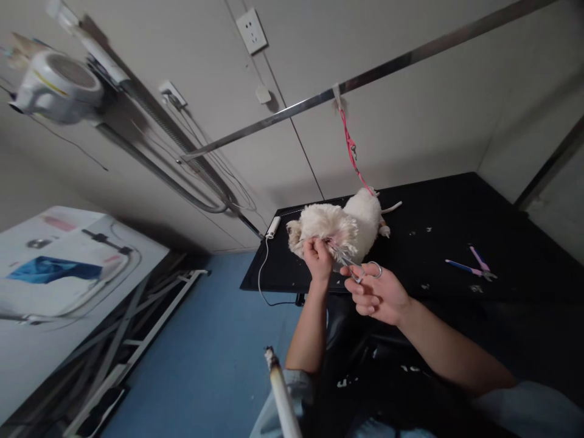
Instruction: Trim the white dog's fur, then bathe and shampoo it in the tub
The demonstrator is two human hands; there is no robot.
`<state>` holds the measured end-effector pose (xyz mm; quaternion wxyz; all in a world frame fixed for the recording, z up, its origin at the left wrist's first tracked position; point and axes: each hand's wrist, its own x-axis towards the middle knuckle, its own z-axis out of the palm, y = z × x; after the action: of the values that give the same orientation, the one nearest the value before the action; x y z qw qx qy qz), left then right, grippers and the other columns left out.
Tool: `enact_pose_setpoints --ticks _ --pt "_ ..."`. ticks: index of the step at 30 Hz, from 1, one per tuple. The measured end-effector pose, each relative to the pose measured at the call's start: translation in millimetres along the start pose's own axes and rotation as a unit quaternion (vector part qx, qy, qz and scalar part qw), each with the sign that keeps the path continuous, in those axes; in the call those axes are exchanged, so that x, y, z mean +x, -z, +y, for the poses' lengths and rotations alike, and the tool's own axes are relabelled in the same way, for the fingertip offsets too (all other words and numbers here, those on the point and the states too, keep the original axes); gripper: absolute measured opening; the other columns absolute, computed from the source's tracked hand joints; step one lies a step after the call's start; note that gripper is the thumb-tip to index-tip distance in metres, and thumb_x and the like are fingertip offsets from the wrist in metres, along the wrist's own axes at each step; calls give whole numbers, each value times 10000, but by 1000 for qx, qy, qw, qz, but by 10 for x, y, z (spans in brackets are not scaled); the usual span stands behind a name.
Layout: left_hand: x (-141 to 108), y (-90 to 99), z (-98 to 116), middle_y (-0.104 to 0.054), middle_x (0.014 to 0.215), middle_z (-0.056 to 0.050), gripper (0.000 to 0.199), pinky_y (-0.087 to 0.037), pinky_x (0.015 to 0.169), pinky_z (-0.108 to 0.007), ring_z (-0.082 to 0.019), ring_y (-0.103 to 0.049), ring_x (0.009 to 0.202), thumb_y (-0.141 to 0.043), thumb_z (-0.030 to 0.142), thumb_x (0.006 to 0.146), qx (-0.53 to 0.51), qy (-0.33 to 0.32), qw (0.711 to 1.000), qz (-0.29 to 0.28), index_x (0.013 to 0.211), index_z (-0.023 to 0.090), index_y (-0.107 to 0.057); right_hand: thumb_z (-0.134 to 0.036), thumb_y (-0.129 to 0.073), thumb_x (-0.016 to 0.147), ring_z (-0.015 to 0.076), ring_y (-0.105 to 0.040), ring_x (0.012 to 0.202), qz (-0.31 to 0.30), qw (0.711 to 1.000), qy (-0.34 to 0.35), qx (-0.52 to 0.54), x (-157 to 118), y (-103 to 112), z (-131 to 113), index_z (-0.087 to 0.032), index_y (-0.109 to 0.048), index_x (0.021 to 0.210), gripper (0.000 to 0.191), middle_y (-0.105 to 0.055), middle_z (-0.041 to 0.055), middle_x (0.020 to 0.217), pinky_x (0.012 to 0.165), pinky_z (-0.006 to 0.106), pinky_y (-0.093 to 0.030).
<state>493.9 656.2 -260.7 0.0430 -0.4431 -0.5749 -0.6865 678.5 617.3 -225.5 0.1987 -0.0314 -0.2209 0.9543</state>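
A fluffy white dog (365, 216) is on the black table (438, 213), its head towards the left and a pink leash (350, 143) running up from it to a metal bar. My left hand (318, 258) is closed on the dog's ear, fingers pinched together at the fur. My right hand (381, 294) holds silver scissors (349, 260) by their finger rings, with the blades pointing into the fur at the ear, beside my left fingers. The blade tips are hard to make out against the fur.
Pink and blue nail clippers (477, 267) lie on the table's right part. A white corded clipper (274, 227) rests at its left edge. A lit cigarette (281, 395) juts up in the foreground. The metal bar (274, 118) crosses above; a white tub (55, 292) stands left.
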Motion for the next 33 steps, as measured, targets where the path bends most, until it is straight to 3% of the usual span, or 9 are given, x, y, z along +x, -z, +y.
enact_pose_setpoints --ticks 8,12,16,23,28,33 --pt "-22 -2 42 -538 669 17 273 -450 652 -271 -135 -526 626 -552 438 911 0 -5 1000 -10 762 214 -508 -299 -696 806 17 -182 382 57 997 15 -39 175 32 20 -176 -615 984 232 -462 -106 584 398 173 -161" --pt "-8 -3 4 -551 685 12 250 -451 672 -273 -137 -538 650 -554 415 898 -4 6 1000 -9 758 216 -502 -291 -727 819 11 -131 386 45 996 25 -70 148 -2 121 -195 -608 998 235 -444 -119 586 395 171 -134" --pt "-8 3 -63 -543 692 16 220 -446 667 -268 -135 -531 651 -548 388 894 -10 14 1000 -4 771 215 -494 -350 -683 835 24 -181 386 48 997 15 -53 201 14 121 -192 -606 992 235 -466 -104 583 404 186 -157" --pt "1 37 -49 -529 670 22 277 -437 644 -261 -126 -514 625 -562 451 885 -1 25 1000 11 757 218 -486 -273 -749 746 13 -144 386 55 995 17 -82 286 23 157 -203 -585 999 310 -448 -130 571 404 171 -118" --pt "0 47 -48 -532 680 15 307 -451 661 -273 -135 -529 645 -553 492 882 3 24 999 27 763 216 -490 -344 -703 788 21 -193 383 61 995 5 -75 319 46 181 -209 -575 1019 296 -473 -119 583 410 177 -142" --pt "-18 72 -63 -513 666 23 282 -450 670 -274 -134 -516 640 -553 464 891 4 23 999 29 766 219 -492 -220 -699 747 16 -178 384 62 994 3 -90 345 43 184 -210 -583 1047 322 -451 -131 576 411 169 -124"
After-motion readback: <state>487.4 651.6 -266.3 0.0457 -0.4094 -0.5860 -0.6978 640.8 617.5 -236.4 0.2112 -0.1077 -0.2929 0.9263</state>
